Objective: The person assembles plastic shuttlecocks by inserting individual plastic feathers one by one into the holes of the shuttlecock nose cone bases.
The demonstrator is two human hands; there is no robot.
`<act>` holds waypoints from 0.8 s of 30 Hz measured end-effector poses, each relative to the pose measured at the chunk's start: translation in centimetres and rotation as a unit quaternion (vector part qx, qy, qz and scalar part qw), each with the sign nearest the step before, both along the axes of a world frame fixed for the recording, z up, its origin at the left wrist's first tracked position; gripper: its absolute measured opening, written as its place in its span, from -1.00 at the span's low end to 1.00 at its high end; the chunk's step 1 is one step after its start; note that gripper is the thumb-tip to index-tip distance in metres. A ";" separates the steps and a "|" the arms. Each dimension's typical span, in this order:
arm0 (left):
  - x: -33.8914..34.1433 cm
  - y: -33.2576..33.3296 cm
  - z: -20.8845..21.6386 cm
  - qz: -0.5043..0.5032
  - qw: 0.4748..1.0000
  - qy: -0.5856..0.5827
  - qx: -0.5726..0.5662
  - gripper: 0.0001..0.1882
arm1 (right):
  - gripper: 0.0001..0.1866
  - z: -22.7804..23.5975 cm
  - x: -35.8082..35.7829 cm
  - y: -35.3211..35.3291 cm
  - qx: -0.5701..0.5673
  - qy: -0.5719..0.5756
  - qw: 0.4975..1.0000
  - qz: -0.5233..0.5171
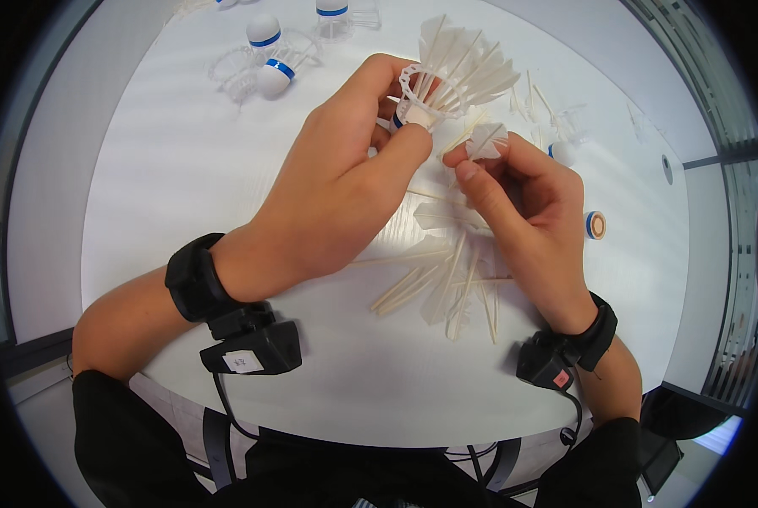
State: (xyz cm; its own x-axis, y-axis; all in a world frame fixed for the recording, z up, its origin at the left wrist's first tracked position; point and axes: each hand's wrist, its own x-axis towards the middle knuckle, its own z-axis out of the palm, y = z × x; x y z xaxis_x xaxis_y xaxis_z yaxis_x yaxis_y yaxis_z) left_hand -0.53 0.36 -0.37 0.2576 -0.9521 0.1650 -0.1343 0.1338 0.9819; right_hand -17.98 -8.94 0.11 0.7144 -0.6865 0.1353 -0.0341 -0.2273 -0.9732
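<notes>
My left hand [336, 173] is closed round the base of a partly feathered shuttlecock [472, 63], tilted up and away over the table. White feathers fan out from its far right side, and a white plastic ring [406, 80] with holes shows bare on the near left. Just below and right of it, my right hand [527, 190] pinches a small white feather [486, 142] between thumb and fingers; its lower part is hidden by the fingers. Beneath both hands, loose feathers [436, 254] and bare quills [404, 288] lie scattered on the white table [184, 195].
Shuttlecock heads with blue bands [275, 78] and clear plastic skirts lie at the far left, another [334, 10] at the back. On the right are a small round piece [596, 225] with a brown ring and a partly hidden white head [562, 152]. Quills [544, 102] lie beyond my right hand.
</notes>
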 end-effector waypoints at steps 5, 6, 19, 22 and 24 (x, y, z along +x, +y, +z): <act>-0.1 0.0 0.0 0.002 1.000 0.008 0.008 -0.60 | -0.90 -0.4 0.0 0.1 -0.006 -0.013 1.000 -0.012; -0.1 0.0 0.0 0.000 1.000 0.008 0.005 -0.60 | -0.90 -0.4 0.0 0.1 -0.006 -0.013 1.000 -0.012; -0.1 0.1 0.0 -0.002 1.000 0.008 0.014 -0.59 | -0.89 -0.1 0.0 0.1 -0.006 0.011 1.000 -0.007; -0.1 0.1 0.1 -0.005 1.000 0.008 0.015 -0.58 | -0.89 -0.2 0.0 0.1 -0.007 0.006 1.000 -0.010; -0.1 0.1 0.1 -0.007 1.000 0.006 0.014 -0.58 | -0.89 -0.3 0.0 0.0 -0.010 0.007 1.000 -0.007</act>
